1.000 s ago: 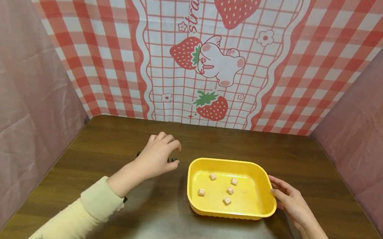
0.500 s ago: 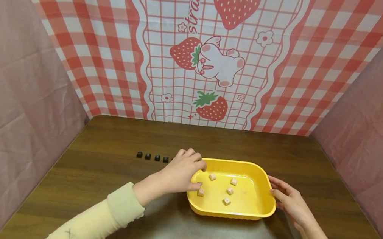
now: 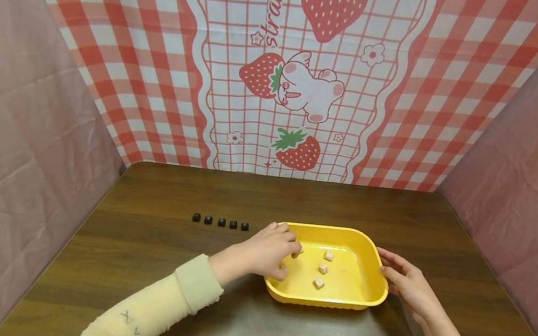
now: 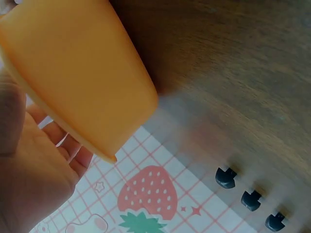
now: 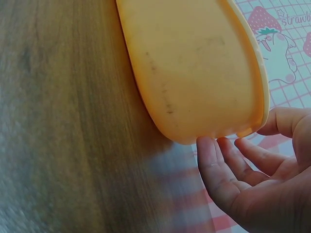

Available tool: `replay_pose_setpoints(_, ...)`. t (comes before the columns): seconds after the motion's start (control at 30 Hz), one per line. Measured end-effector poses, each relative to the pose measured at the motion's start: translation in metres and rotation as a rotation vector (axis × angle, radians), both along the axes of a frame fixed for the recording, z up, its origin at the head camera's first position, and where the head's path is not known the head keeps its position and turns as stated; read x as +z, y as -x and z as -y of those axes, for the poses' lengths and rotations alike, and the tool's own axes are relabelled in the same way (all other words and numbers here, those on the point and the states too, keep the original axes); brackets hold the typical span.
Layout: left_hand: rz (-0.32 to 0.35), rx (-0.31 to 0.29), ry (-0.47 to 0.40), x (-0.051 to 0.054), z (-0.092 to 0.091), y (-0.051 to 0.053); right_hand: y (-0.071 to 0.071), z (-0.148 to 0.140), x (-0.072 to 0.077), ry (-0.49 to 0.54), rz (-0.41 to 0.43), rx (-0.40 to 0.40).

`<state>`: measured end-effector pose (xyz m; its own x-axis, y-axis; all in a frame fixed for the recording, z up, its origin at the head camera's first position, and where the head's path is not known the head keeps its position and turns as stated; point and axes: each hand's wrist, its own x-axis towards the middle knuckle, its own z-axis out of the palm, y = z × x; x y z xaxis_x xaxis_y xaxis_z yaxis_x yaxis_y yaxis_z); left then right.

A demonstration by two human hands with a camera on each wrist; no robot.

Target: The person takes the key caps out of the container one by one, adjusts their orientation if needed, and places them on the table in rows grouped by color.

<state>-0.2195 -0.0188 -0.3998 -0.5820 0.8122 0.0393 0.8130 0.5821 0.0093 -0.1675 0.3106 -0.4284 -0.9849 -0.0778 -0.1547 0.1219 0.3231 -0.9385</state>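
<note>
A yellow plastic tub (image 3: pixel 350 303) sits on the table with several small pale cubes inside, among them a cube (image 3: pixel 328 255) near the back and a cube (image 3: pixel 318 283) near the front. My left hand (image 3: pixel 268 250) reaches over the tub's left rim, thumb and bent fingers apart; in the head view it hides the leftmost part of the floor. Whether it touches a cube cannot be seen. At the tub's right end, my right hand (image 3: pixel 414 293) grips the rim, thumb on top and fingers against the outer wall (image 5: pixel 194 97).
Left of the tub, several small black pieces (image 3: pixel 221 222) stand in a row on the dark wooden table (image 3: pixel 161 190). Behind the table hangs a red checked strawberry cloth (image 3: pixel 294 149), with pink cloth (image 3: pixel 48 116) at the sides.
My left hand has moved right from above the black row into the tub, uncovering the row and covering the leftmost cube. My right hand and the tub have stayed put.
</note>
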Motion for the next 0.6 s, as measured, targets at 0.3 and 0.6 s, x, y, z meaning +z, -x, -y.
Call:
replay_pose_setpoints(0.3,0.045,0.054,0.119,-0.004,-0.011,0.002,0.001,0.000,0.001,-0.002,0.013,-0.003)
replay_pose_setpoints(0.6,0.013,0.083,0.187,-0.010,-0.021,0.005,0.001,-0.001,0.002,-0.023,0.023,-0.012)
